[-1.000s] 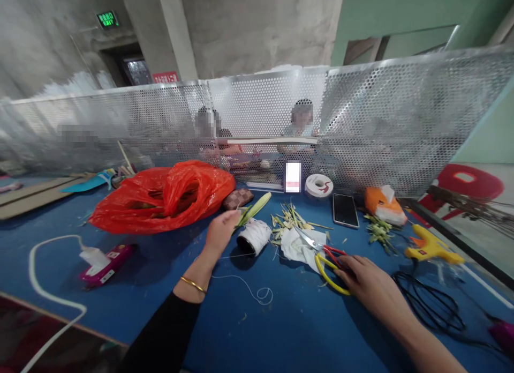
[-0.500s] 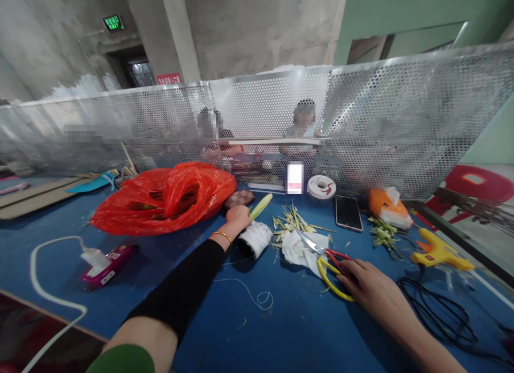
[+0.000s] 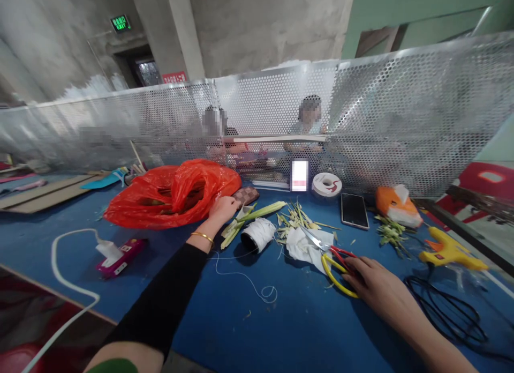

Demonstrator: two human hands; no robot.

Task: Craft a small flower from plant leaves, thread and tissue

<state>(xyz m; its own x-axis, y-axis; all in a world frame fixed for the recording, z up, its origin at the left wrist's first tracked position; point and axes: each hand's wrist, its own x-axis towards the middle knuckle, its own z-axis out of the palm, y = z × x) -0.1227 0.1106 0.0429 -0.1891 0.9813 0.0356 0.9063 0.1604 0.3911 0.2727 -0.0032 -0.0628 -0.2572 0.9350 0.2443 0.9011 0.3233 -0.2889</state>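
Note:
My left hand (image 3: 223,211) is at the right edge of the red plastic bag (image 3: 140,201), by a brown checkered pouch (image 3: 246,196); its fingers are bent, and whether they hold anything is unclear. Green stalks (image 3: 263,211) lie on the blue table (image 3: 225,319) just right of that hand, behind a roll of white thread (image 3: 260,235). My right hand (image 3: 363,279) holds scissors with red and yellow handles (image 3: 336,266). Their open blades rest over a crumpled white tissue (image 3: 299,245), beside a pile of cut stem pieces (image 3: 297,217).
Across the back stand a lit screen (image 3: 300,176), a ribbon spool (image 3: 326,185) and a perforated metal screen (image 3: 261,105). A phone (image 3: 354,211), tissue pack (image 3: 398,206) and yellow glue gun (image 3: 452,251) lie right. A purple power strip (image 3: 122,258) sits left. People are behind the mesh.
My left hand has moved left, off the green stalks, to the bag's edge; the stalks now lie on the table behind the thread roll. My right hand still holds the scissors. The view has shifted slightly.

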